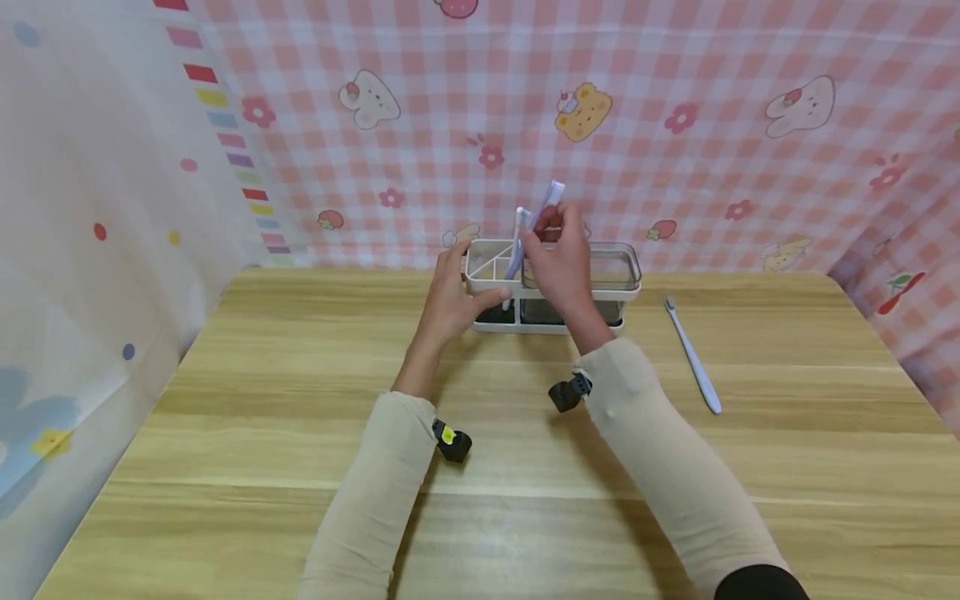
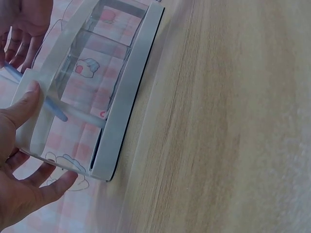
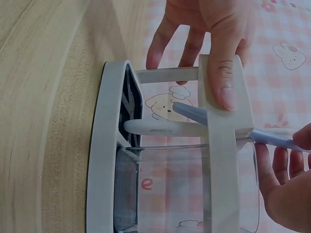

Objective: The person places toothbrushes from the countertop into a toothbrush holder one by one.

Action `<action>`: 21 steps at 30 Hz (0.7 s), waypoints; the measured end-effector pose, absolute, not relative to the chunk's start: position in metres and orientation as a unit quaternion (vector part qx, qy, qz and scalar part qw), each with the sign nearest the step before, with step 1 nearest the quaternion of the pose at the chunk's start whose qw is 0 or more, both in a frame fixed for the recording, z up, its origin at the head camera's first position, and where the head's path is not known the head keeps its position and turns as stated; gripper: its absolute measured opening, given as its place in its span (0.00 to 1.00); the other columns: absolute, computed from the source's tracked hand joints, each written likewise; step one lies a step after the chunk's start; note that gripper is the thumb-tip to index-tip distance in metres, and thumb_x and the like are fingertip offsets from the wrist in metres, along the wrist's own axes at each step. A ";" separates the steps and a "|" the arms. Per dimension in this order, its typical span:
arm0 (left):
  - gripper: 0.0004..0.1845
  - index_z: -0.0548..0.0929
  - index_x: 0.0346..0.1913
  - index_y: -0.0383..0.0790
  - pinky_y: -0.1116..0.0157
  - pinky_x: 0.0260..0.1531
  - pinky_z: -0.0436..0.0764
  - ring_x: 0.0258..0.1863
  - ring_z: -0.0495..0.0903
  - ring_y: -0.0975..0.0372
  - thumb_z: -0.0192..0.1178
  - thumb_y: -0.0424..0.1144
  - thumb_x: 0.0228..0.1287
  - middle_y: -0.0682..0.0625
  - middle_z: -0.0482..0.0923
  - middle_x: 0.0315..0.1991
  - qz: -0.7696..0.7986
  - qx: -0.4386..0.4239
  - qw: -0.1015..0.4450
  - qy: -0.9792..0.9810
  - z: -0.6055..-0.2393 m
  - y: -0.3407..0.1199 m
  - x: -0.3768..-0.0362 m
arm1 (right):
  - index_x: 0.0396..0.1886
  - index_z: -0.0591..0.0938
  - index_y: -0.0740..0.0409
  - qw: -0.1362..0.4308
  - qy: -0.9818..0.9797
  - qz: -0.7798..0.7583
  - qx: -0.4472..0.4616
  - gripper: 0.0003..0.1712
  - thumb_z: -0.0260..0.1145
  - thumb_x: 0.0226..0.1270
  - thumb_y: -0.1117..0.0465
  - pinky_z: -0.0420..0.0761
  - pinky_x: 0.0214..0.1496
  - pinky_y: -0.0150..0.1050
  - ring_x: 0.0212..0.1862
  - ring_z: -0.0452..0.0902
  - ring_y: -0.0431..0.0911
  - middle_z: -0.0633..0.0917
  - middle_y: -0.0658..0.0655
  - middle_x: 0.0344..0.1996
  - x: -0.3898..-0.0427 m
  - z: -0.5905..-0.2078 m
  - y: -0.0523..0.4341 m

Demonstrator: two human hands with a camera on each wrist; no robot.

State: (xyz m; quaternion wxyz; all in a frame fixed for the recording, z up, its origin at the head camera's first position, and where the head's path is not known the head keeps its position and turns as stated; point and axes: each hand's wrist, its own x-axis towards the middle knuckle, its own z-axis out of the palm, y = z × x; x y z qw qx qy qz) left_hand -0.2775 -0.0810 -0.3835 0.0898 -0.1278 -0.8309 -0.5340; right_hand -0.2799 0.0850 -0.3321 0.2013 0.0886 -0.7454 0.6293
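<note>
A white toothbrush holder (image 1: 615,295) with a clear bin stands at the back of the table. My left hand (image 1: 447,302) grips its left end, thumb over the front of the upper rim and fingers at the outer side. My right hand (image 1: 562,262) pinches a light blue toothbrush (image 1: 553,195) by its upper part, bristle end up. In the right wrist view, the handle of this blue brush slants through the holder's upper frame, its tip above the base. A white toothbrush (image 3: 160,128) stands in the holder beside it, its lower end at the base.
Another light blue toothbrush (image 1: 693,358) lies on the wooden table (image 1: 495,533) to the right of the holder. A pink checked cloth (image 1: 450,108) hangs behind the table's back edge, close to the holder. A pale patterned cloth (image 1: 90,275) hangs on the left.
</note>
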 end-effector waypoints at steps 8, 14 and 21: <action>0.51 0.59 0.78 0.40 0.54 0.57 0.74 0.58 0.70 0.51 0.78 0.41 0.56 0.40 0.61 0.71 -0.530 -0.129 0.090 -0.833 -0.384 -0.082 -0.277 | 0.50 0.69 0.66 0.197 -0.758 0.614 0.093 0.15 0.64 0.70 0.70 0.81 0.44 0.39 0.46 0.77 0.51 0.75 0.59 0.42 -0.279 -0.335 0.084; 0.51 0.60 0.78 0.40 0.54 0.57 0.74 0.57 0.71 0.50 0.78 0.40 0.55 0.40 0.61 0.70 -0.529 -0.129 0.094 -0.833 -0.385 -0.081 -0.277 | 0.48 0.70 0.67 0.203 -0.763 0.605 0.103 0.14 0.64 0.68 0.71 0.80 0.45 0.37 0.45 0.78 0.51 0.77 0.60 0.41 -0.280 -0.339 0.085; 0.51 0.60 0.77 0.38 0.54 0.56 0.74 0.57 0.71 0.51 0.78 0.41 0.55 0.39 0.62 0.69 -0.527 -0.129 0.094 -0.835 -0.384 -0.081 -0.277 | 0.48 0.71 0.70 0.201 -0.783 0.576 0.122 0.14 0.64 0.65 0.74 0.78 0.45 0.37 0.44 0.78 0.52 0.80 0.67 0.42 -0.279 -0.340 0.084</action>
